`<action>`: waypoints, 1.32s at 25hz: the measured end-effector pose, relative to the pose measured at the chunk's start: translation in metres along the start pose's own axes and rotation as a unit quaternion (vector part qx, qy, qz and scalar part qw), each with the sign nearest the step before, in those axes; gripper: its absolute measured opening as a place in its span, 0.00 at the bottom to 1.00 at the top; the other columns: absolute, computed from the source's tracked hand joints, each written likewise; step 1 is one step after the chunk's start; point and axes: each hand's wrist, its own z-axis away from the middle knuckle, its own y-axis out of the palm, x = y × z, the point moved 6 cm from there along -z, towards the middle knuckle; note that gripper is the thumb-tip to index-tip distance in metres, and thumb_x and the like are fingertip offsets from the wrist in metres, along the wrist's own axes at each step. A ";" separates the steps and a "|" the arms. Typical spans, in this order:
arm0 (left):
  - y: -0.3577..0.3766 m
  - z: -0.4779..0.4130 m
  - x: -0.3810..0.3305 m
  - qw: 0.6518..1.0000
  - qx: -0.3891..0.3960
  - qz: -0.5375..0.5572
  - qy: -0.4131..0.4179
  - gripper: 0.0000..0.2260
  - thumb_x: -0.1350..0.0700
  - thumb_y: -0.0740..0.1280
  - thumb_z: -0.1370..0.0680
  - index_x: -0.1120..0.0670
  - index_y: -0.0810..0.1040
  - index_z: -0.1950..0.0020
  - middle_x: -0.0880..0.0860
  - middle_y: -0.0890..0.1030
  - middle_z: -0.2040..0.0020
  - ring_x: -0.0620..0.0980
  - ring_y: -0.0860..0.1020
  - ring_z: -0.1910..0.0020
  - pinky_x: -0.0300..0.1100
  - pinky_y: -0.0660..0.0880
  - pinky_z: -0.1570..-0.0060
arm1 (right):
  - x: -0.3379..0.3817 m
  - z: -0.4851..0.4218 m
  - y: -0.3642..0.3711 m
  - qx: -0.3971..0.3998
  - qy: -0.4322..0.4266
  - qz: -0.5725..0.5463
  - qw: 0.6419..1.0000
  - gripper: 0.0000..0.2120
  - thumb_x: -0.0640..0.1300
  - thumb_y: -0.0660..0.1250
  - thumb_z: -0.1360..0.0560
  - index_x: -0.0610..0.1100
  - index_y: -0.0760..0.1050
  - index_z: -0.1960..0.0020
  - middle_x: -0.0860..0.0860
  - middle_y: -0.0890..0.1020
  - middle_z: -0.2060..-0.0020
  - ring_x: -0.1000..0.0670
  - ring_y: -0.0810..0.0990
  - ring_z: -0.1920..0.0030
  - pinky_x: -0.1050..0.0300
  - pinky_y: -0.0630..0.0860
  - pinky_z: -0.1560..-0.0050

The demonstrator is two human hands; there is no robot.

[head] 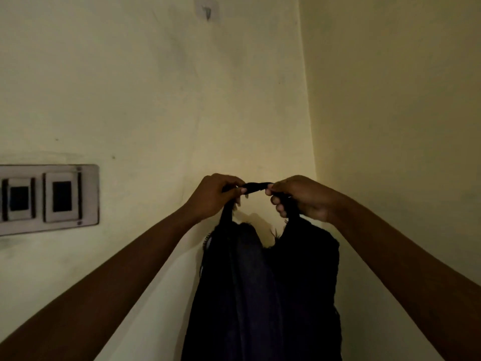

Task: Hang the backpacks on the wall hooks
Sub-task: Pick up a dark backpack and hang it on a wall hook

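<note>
A pale yellow wall (156,100) fills the view, meeting a second wall in a corner at right. A dark backpack (263,290) hangs low at centre, held up by its top loop (256,186). The left hand (213,196) and right hand (302,198) each pinch one end of that loop. A switch plate (49,199) sits left. A small hook (207,12) sits high above, well apart from the loop.

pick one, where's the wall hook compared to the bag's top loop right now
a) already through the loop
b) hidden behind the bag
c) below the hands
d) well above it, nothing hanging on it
d: the wall hook sits bare high on the wall, far above the top loop that the left hand and right hand stretch between them over the backpack.
</note>
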 end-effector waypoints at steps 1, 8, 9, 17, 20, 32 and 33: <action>0.009 0.001 0.001 1.000 0.010 -0.027 0.005 0.08 0.58 0.65 0.24 0.59 0.83 0.51 0.53 0.83 0.63 0.37 0.79 0.67 0.26 0.69 0.64 | -0.008 0.006 0.006 0.009 0.020 -0.044 0.999 0.12 0.41 0.56 0.20 0.41 0.74 0.59 0.49 0.75 0.72 0.55 0.77 0.77 0.63 0.74 0.74; 0.049 0.038 -0.005 0.996 0.048 0.046 -0.056 0.09 0.67 0.63 0.29 0.68 0.79 0.52 0.63 0.82 0.60 0.46 0.78 0.64 0.23 0.71 0.65 | -0.038 0.051 0.032 0.042 0.030 -0.119 0.991 0.16 0.33 0.53 0.23 0.35 0.75 0.42 0.43 0.82 0.53 0.49 0.82 0.55 0.58 0.79 0.52; 0.051 0.047 -0.004 0.985 0.061 0.117 -0.112 0.09 0.66 0.64 0.26 0.68 0.79 0.49 0.61 0.81 0.61 0.44 0.80 0.68 0.26 0.75 0.64 | -0.040 0.055 0.029 0.034 0.027 -0.111 0.993 0.17 0.32 0.52 0.24 0.35 0.75 0.40 0.41 0.82 0.49 0.48 0.81 0.52 0.57 0.78 0.49; 0.049 0.073 -0.037 0.914 0.104 0.298 -0.254 0.15 0.49 0.62 0.23 0.59 0.81 0.46 0.52 0.78 0.62 0.45 0.75 0.62 0.38 0.71 0.58 | -0.014 0.040 0.010 -0.061 -0.050 0.023 0.997 0.15 0.33 0.60 0.26 0.35 0.78 0.41 0.38 0.79 0.41 0.43 0.79 0.42 0.51 0.76 0.38; 0.007 0.038 -0.045 0.975 -0.038 0.147 -0.161 0.10 0.55 0.64 0.23 0.58 0.83 0.55 0.50 0.74 0.70 0.41 0.72 0.72 0.35 0.69 0.63 | 0.020 0.020 -0.001 -0.106 -0.118 0.092 0.983 0.14 0.34 0.60 0.26 0.39 0.81 0.47 0.43 0.83 0.49 0.44 0.80 0.44 0.52 0.76 0.38; -0.115 -0.106 -0.030 0.958 -0.255 -0.128 0.036 0.12 0.61 0.59 0.22 0.61 0.82 0.55 0.51 0.76 0.65 0.46 0.72 0.67 0.29 0.65 0.64 | 0.125 -0.101 -0.006 -0.168 -0.281 0.206 0.922 0.16 0.50 0.58 0.21 0.42 0.81 0.51 0.44 0.85 0.54 0.45 0.82 0.52 0.57 0.74 0.52; -0.125 -0.115 -0.027 0.951 -0.269 -0.145 0.043 0.12 0.61 0.58 0.22 0.60 0.82 0.55 0.51 0.75 0.64 0.47 0.72 0.64 0.32 0.64 0.63 | 0.130 -0.113 0.002 -0.107 -0.269 0.137 0.947 0.18 0.51 0.55 0.20 0.42 0.81 0.51 0.44 0.84 0.57 0.46 0.82 0.54 0.57 0.76 0.53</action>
